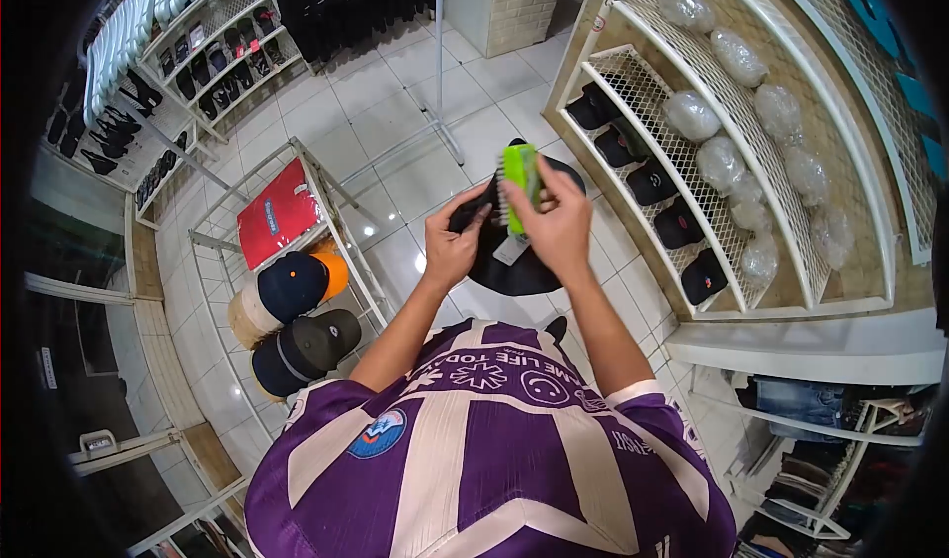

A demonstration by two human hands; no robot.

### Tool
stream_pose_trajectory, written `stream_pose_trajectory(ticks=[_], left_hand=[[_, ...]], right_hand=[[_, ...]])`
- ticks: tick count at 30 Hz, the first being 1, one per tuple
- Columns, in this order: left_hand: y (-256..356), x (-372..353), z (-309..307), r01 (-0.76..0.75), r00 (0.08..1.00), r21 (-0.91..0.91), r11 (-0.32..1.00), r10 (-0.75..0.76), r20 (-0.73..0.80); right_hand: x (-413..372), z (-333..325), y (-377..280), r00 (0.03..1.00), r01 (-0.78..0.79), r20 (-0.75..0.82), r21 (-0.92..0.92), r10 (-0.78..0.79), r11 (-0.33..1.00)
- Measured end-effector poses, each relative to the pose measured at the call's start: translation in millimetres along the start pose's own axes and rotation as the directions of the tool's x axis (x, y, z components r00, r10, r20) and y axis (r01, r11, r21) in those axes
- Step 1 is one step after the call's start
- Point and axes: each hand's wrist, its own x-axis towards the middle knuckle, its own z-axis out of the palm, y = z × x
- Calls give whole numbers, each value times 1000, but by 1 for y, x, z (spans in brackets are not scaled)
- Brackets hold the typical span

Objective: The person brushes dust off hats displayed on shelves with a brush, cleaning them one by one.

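Brush (519,171) upright in right hand (561,227), against cap (502,277).

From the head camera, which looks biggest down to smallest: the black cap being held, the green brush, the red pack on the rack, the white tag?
1. black cap, though it is nearer the camera than the pack, so this is unsure
2. red pack
3. green brush
4. white tag

A cap and clothing shop around me.
Dark caps (652,180) sit on white wire shelves (633,74) at right, plastic-wrapped ones (692,115) at upper right; stacked caps (295,286) fill a rack (326,187) at left, dark clothes (346,0) hang at the top, and the black cap (514,271) I hold carries a tag (511,250).
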Motion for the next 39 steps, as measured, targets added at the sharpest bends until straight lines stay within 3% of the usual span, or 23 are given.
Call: stream_pose_trajectory(ticks=[2,3,4,6,8,10,12,14,16,17,18,19,20,22,23,25,28,30,32,34,35,36,39], left_hand=[[4,-3,-1,45,999,-37,998,-45,-3],[11,-5,2,0,999,-4,1000,0,54],[15,-6,5,-46,993,24,999,43,112],[0,-6,6,-54,989,15,998,52,141],[-6,-4,2,7,1000,-40,999,-7,14],[2,-4,1,33,999,-93,995,-33,-2],[13,-6,1,-9,999,8,1000,8,52],[11,-9,7,-128,985,50,991,121,120],[-3,-8,8,-58,996,88,994,63,-57],[-8,-4,2,-51,991,132,990,66,-113],[2,-2,5,4,989,-33,999,-9,-148],[7,0,4,-1,987,-27,1000,-3,-158],[9,-2,3,-3,985,-21,1000,0,-170],[8,-4,5,-48,976,0,999,47,-215],[7,-7,6,-84,966,24,996,87,-244],[10,-12,13,-51,989,-6,999,49,-142],[18,-13,12,27,1000,1,1000,-27,-16],[8,-11,3,266,946,-246,932,-204,250],[0,-5,0,295,935,-180,938,-246,255],[3,1,3,330,937,83,940,-337,93],[8,-3,7,237,965,70,969,-244,102],[14,-7,12,194,975,104,976,-204,92],[20,-14,24,131,989,136,982,-138,46]], right_hand=[[19,-8,22,988,27,-140,-237,-62,971],[26,-14,22,987,-122,-131,-267,90,956],[22,-10,20,988,-120,-130,-269,87,956],[5,9,12,983,-99,-157,-33,93,995],[-8,13,13,985,-170,11,255,173,952],[4,0,15,997,-26,-70,122,35,992],[27,-15,19,982,-151,-141,-174,127,973],[20,-3,18,978,-65,-203,-113,41,991],[1,8,9,980,-192,-43,56,195,980],[-4,5,5,994,-101,-18,121,104,988],[-10,3,0,1000,-17,5,188,16,982],[-8,-11,-6,985,145,-74,-100,-153,984],[-7,-16,1,961,120,-223,-185,-161,975],[8,-26,31,964,-56,-258,35,63,998],[11,-26,38,965,-54,-256,35,61,998],[13,-30,38,949,-270,-23,453,314,850],[9,-31,34,977,-58,-205,-19,53,998],[3,-41,16,986,-48,-161,-87,34,995],[-4,-39,9,994,-22,-109,-140,7,990],[-13,-33,9,970,230,-29,-225,-243,947],[-10,-36,9,887,443,79,-424,-455,790],[-7,-35,11,886,443,75,-429,-458,787],[-5,-23,20,925,183,-199,-515,-324,837]])
